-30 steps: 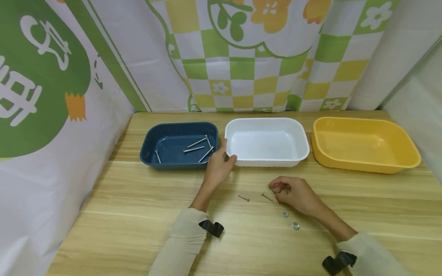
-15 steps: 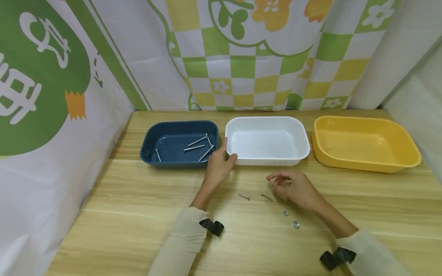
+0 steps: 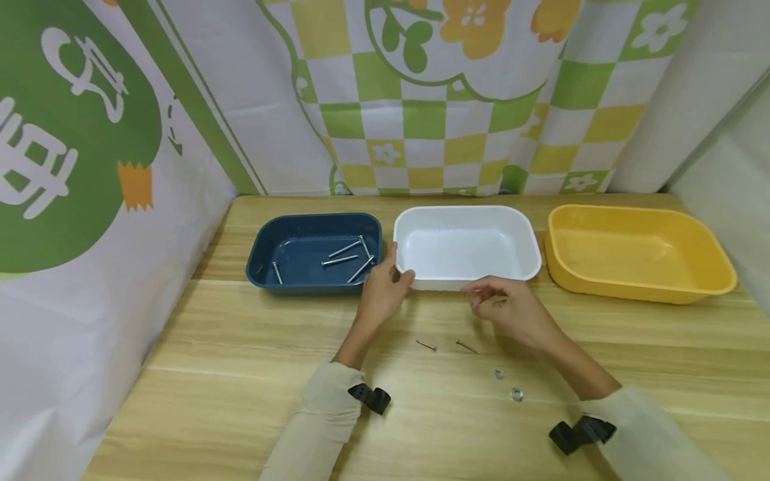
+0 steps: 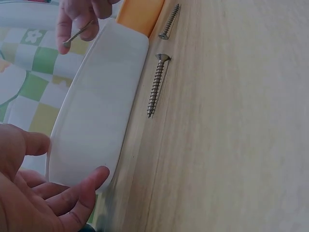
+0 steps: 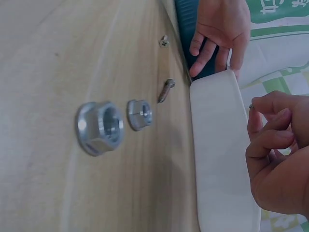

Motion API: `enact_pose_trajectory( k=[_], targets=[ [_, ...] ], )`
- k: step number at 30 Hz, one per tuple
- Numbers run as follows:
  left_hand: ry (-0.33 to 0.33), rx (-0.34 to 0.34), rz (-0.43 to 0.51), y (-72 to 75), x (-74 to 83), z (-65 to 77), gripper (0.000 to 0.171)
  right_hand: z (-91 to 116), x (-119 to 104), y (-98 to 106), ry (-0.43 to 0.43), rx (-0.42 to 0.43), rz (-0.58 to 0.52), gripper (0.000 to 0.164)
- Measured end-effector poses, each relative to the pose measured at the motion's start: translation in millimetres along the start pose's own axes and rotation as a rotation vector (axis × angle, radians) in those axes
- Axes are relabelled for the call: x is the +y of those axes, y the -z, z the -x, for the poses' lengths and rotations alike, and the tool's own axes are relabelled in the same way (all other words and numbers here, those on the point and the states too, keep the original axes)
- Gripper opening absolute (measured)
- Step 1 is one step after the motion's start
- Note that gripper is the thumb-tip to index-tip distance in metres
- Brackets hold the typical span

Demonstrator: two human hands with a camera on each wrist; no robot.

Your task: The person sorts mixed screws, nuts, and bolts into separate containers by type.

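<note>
Right hand (image 3: pixel 511 308): narrow; we pinch one screw (image 4: pixel 78 33) at our fingertips, near the front wall of the white tray (image 3: pixel 463 247).
Left hand (image 3: pixel 382 288): fingers spread, we rest them against the tray's corner.
Screw handling: probably light, stiff, sharp-tipped; we'd hold the threaded shank, which should resist slipping.
Table (image 3: pixel 240 401): we see two more screws (image 4: pixel 157 87), two nuts (image 5: pixel 99 133).

White tray (image 3: pixel 466 246) can be entered from above. Left end obstructed by the left hand (image 3: pixel 385 288), near side partly by the right hand (image 3: pixel 512 310) and pinched screw (image 4: pixel 77 34). Front approach interrupted by two loose screws (image 4: pixel 155 87) and two nuts (image 5: pixel 98 128). Gap to blue tray (image 3: pixel 299 255) probably blocked, poorly seen.
</note>
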State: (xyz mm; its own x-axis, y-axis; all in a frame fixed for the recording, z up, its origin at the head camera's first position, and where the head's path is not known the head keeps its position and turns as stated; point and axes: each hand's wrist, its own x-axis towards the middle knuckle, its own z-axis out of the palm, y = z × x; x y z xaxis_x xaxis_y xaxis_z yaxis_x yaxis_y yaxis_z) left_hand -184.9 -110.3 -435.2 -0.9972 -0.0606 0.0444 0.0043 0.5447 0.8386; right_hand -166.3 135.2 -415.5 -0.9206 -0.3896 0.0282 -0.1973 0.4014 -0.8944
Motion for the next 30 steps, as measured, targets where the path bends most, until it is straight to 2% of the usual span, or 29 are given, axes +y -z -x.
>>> enact_pose_trajectory(
  k=[6, 10, 23, 30],
  targets=[
    [-0.002, 0.011, -0.02, -0.5, -0.6, 0.8, 0.069, -8.7, -7.3, 1.4, 0.052, 0.043, -0.006, 0.023],
    [-0.01, 0.025, -0.038, -0.5, -1.3, 0.4, 0.068, -15.1, -9.3, 2.5, 0.056, 0.071, 0.019, 0.023],
    [-0.011, 0.013, -0.034, -0.7, 0.0, -0.7, 0.068, -28.8, -12.7, 8.5, -0.033, 0.146, 0.096, 0.026],
    [-0.005, 0.008, -0.027, -0.8, 0.0, -0.5, 0.068, -32.5, -9.1, 8.1, -0.059, 0.223, 0.011, 0.028]
  ],
)
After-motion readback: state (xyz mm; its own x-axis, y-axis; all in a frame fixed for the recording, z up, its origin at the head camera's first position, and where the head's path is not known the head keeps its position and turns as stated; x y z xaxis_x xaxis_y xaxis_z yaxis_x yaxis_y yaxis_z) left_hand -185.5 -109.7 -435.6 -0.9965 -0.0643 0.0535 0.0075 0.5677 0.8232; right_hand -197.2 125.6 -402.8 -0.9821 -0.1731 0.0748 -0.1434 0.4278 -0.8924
